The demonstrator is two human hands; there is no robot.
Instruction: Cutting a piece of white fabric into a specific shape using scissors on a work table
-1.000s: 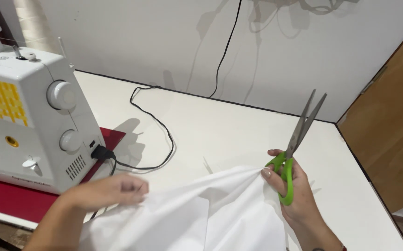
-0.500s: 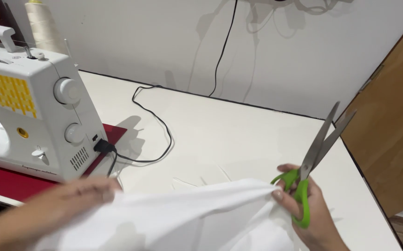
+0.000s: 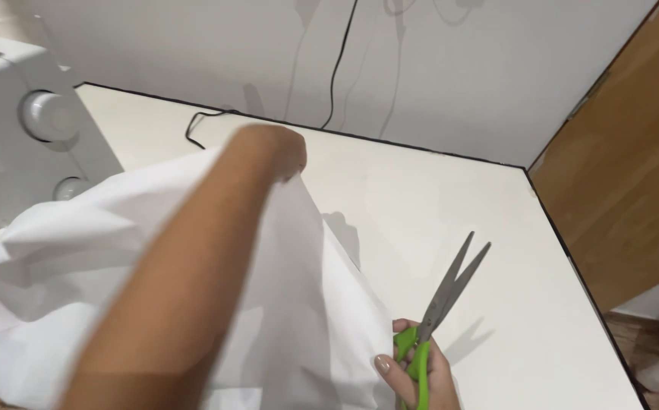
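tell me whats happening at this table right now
A person is handling a large sheet of white fabric at a white table. The left hand pinches the cloth's upper edge and holds it lifted above the tabletop. The right hand has green-handled scissors in its grip, blades slightly parted and pointing up, clear of the cloth. A white sewing machine stands at the left.

White cloth (image 3: 299, 304) hides the left hand's (image 3: 272, 152) fingers; sewing machine (image 3: 18, 137) cropped

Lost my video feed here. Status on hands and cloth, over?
Left hand raised, gripping white cloth. Right hand holds green-handled scissors, blades slightly apart, off the cloth. Sewing machine sits left.
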